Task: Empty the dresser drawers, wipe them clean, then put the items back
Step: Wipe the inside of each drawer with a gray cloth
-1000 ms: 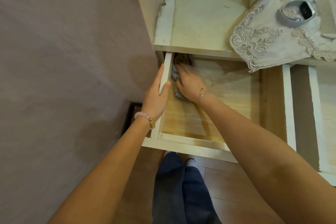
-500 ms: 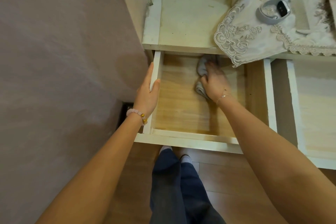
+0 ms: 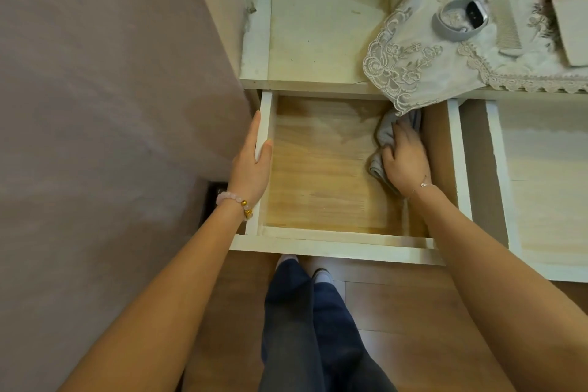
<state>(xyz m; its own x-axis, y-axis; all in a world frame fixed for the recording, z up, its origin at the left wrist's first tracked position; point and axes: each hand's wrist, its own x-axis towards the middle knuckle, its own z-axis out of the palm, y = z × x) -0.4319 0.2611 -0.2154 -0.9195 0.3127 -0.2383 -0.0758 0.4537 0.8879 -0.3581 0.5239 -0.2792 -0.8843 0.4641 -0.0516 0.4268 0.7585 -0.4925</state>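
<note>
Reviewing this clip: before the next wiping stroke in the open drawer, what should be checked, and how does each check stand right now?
1. Open white-walled wooden drawer emptied: ok, only the cloth and a hand are inside.
2. Left hand steadying the drawer's left wall: ok, thumb inside, fingers outside.
3. Right hand pressing the crumpled grey cloth onto the drawer floor: ok.
4. Back right corner free to wipe: not ok, the cream lace runner hangs over it.
5. Whole floor already wiped: cannot tell.
</note>
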